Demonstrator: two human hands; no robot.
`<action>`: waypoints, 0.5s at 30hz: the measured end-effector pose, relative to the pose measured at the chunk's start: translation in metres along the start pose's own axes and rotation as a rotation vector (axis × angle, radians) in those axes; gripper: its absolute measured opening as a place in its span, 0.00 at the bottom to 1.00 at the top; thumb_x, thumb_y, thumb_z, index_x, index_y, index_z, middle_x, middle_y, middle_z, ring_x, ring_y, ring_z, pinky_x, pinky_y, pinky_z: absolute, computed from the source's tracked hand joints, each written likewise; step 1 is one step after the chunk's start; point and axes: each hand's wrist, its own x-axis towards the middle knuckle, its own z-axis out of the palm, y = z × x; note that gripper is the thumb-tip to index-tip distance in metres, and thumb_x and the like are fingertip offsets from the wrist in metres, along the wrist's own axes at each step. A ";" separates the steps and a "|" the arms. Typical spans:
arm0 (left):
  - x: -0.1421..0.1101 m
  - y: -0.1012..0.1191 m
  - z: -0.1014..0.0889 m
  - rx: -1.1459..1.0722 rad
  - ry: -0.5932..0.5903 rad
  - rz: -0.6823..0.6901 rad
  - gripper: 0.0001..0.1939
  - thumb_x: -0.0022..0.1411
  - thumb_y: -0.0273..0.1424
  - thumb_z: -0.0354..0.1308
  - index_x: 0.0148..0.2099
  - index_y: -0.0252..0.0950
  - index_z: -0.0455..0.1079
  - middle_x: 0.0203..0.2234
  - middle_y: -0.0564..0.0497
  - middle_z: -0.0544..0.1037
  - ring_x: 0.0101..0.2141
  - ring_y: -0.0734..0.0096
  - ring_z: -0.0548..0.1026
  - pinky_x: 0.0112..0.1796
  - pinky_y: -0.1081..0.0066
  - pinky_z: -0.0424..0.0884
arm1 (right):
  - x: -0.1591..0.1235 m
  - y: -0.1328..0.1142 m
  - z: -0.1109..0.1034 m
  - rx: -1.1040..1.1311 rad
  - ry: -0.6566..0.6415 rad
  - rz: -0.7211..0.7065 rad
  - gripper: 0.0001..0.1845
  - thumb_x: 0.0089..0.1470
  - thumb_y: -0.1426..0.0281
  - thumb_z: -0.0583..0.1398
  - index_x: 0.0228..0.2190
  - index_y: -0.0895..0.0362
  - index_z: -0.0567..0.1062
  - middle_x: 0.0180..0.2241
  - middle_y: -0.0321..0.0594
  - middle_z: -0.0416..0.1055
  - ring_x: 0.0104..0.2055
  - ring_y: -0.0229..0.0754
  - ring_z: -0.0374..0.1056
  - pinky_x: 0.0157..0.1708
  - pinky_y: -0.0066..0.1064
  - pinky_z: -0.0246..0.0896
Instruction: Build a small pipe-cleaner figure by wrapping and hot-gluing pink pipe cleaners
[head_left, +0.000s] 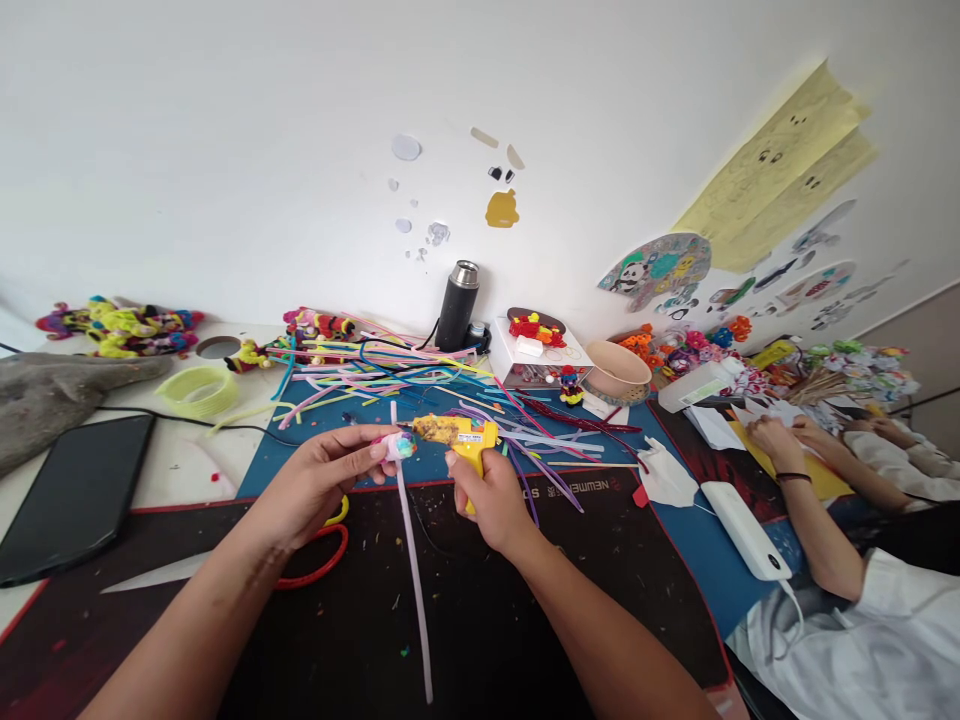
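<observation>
Between the fingers of my left hand [341, 465] is a small fuzzy piece of white, pink and blue pipe cleaner [397, 449]. A long pale lilac pipe cleaner [415, 590] hangs down from it over the dark mat. My right hand [491, 500] is wrapped round the handle of a yellow hot glue gun [457, 435]. The gun's nozzle points left and lies close to the fuzzy piece; whether they touch I cannot tell. Below my left forearm lie scissors with red and yellow handles [322, 560], partly hidden by the arm.
Loose pipe cleaners [360, 365] lie in a heap behind my hands, before a black thermos [457, 305]. A black tablet-like device [75, 495] is at left, near a yellow-green coil [196, 392]. To the right, a co-worker's hands [787, 440] handle paper beside a white power bank [745, 530].
</observation>
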 end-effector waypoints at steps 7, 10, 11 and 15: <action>0.000 0.000 0.000 -0.011 -0.008 -0.012 0.23 0.41 0.42 0.85 0.40 0.39 0.89 0.33 0.45 0.88 0.29 0.67 0.80 0.34 0.73 0.78 | 0.002 0.001 0.000 0.026 -0.005 0.020 0.24 0.56 0.48 0.66 0.23 0.52 0.68 0.14 0.31 0.63 0.16 0.35 0.55 0.17 0.28 0.49; 0.000 0.000 0.001 -0.014 -0.007 -0.021 0.23 0.41 0.42 0.85 0.40 0.39 0.89 0.33 0.46 0.88 0.29 0.68 0.80 0.35 0.74 0.78 | 0.003 -0.001 0.000 0.050 -0.001 0.029 0.24 0.54 0.48 0.66 0.24 0.53 0.69 0.13 0.29 0.61 0.15 0.34 0.53 0.16 0.28 0.47; -0.001 0.000 0.001 -0.014 -0.008 -0.025 0.23 0.40 0.42 0.85 0.40 0.39 0.89 0.32 0.46 0.88 0.29 0.69 0.80 0.35 0.74 0.78 | 0.003 -0.002 0.000 0.058 0.002 0.034 0.23 0.54 0.48 0.66 0.24 0.53 0.69 0.12 0.29 0.61 0.14 0.34 0.53 0.16 0.28 0.47; -0.001 0.002 0.002 -0.011 0.006 -0.045 0.24 0.39 0.43 0.86 0.39 0.39 0.89 0.30 0.46 0.88 0.28 0.68 0.81 0.35 0.74 0.79 | 0.004 -0.007 0.001 0.114 0.026 0.047 0.23 0.51 0.48 0.67 0.26 0.54 0.72 0.12 0.28 0.61 0.14 0.34 0.53 0.15 0.27 0.47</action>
